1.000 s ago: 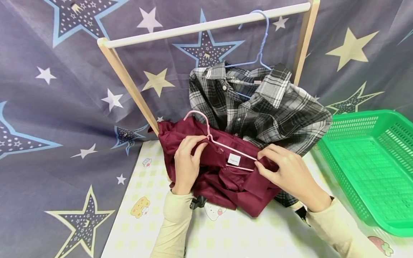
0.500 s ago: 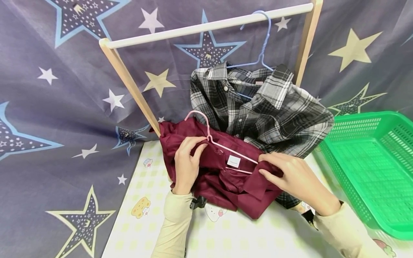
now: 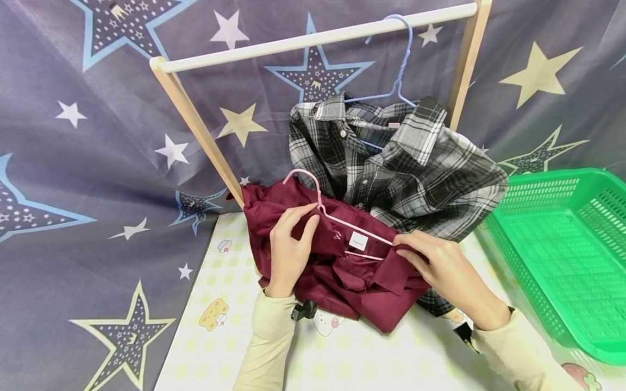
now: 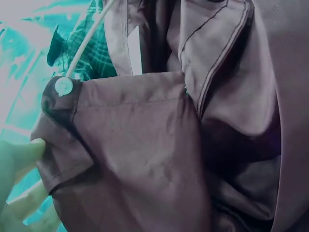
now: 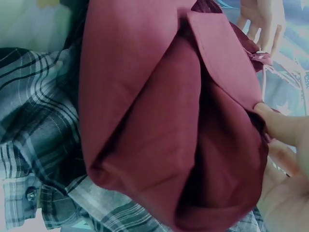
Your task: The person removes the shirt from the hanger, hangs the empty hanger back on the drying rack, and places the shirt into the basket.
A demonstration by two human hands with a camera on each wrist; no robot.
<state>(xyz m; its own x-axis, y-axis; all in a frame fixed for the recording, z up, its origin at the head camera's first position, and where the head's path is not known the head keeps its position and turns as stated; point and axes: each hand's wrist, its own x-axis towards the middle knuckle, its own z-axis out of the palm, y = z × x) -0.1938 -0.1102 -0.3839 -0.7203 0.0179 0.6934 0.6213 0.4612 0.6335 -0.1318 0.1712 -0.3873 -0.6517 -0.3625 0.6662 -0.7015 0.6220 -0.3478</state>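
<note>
A maroon shirt (image 3: pixel 391 307) lies bunched on the table with a pink hanger (image 3: pixel 318 191) in its neck opening. The hanger's hook stands up above the collar, and a white label shows inside the neck. My left hand (image 3: pixel 288 250) pinches the collar's left side between thumb and fingers, right beside the hanger's neck. On the other side, my right hand (image 3: pixel 447 271) pinches the collar edge near the hanger's right arm. In the right wrist view, the thumb (image 5: pixel 277 123) presses on the maroon cloth; folds hide much of the hanger.
A grey and black plaid shirt (image 3: pixel 406 174) hangs behind on a blue hanger (image 3: pixel 405 57) from the rack's white rod (image 3: pixel 274 50). Wooden posts (image 3: pixel 195 127) hold the rod. A green basket (image 3: pixel 552 176) stands at the right on the patterned table (image 3: pixel 342 364).
My right hand's thumb and fingers have shifted slightly right onto the collar edge. The pink hanger's hook and my left hand have moved a little to the right.
</note>
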